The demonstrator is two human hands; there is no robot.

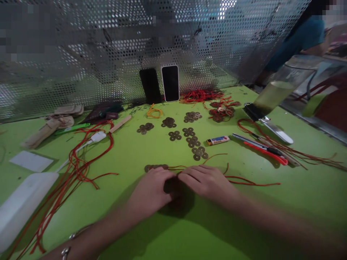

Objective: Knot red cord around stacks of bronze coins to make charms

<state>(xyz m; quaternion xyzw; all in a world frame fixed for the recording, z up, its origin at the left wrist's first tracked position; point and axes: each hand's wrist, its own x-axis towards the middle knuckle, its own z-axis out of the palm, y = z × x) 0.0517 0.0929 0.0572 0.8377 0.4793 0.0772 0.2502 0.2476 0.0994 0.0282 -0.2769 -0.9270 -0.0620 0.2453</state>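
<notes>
My left hand (155, 186) rests near the table's front middle, fingers curled beside a short row of overlapping coins (156, 168). Thin red cords (176, 167) run from the coins toward my right hand (207, 182), whose fingers are bent together close to the left fingertips. What lies between the fingertips is hidden in shadow. Loose red cord ends (252, 181) stick out to the right of my right hand. Beyond the hands lie several flower-like coin groups, among them one nearby (200, 153) and a darker stack (168, 122).
Red cords (78, 162) and a white power strip (24, 206) lie left. A lighter (217, 140), a cutter (260, 148), a brush (273, 128) and a jar of liquid (276, 94) stand or lie right. A phone (170, 83) leans on perforated metal; a person is behind right.
</notes>
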